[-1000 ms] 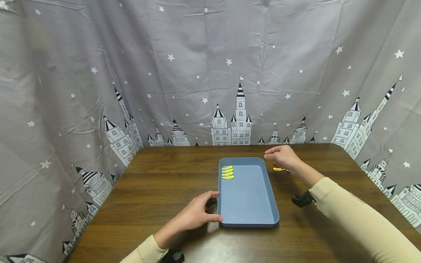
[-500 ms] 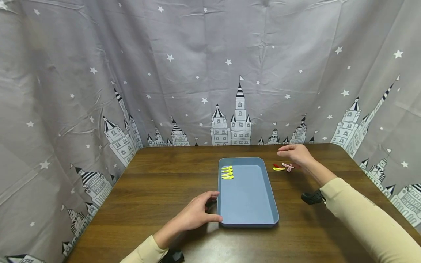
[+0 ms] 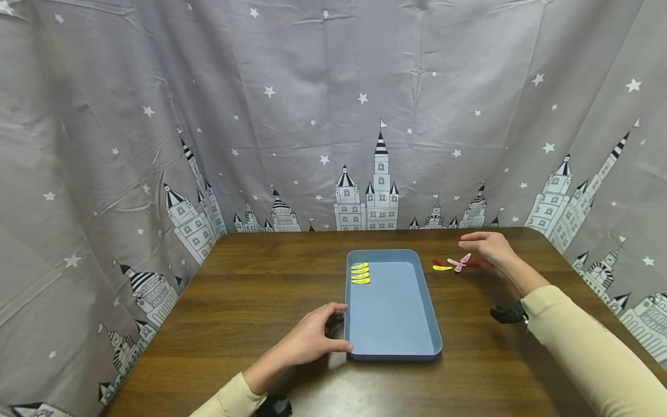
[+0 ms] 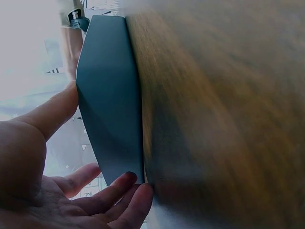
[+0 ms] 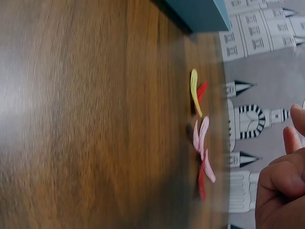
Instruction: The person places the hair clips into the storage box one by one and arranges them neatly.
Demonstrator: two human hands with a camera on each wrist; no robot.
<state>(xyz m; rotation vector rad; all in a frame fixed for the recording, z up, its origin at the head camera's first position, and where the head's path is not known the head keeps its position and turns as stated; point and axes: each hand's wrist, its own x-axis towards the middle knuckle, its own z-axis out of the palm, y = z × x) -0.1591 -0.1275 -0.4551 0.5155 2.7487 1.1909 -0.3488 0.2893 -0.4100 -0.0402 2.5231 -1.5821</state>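
My left hand (image 3: 310, 339) rests against the left wall of a blue-grey tray (image 3: 396, 315). In the left wrist view the thumb touches the tray's rim and the fingers (image 4: 107, 193) lie loosely extended along its outer wall. Several yellow snap hair clips (image 3: 360, 272) form a column in the tray's far left corner. My right hand (image 3: 492, 248) hovers, fingers loosely bent and with nothing visible in them, above the loose clips right of the tray. Among these are a yellow hair clip (image 5: 194, 88), crossing pink hair clips (image 5: 204, 131) and red hair clips (image 5: 201, 181).
The wooden table (image 3: 260, 289) runs back to a grey curtain (image 3: 292, 116) printed with stars and castles. A second red clip (image 5: 202, 89) lies partly behind the loose yellow one. Dark wrist devices (image 3: 508, 313) sit at both cuffs.
My right hand has moved right, away from the tray's far right corner, uncovering the pink and red clips. The left hand and tray have stayed put.
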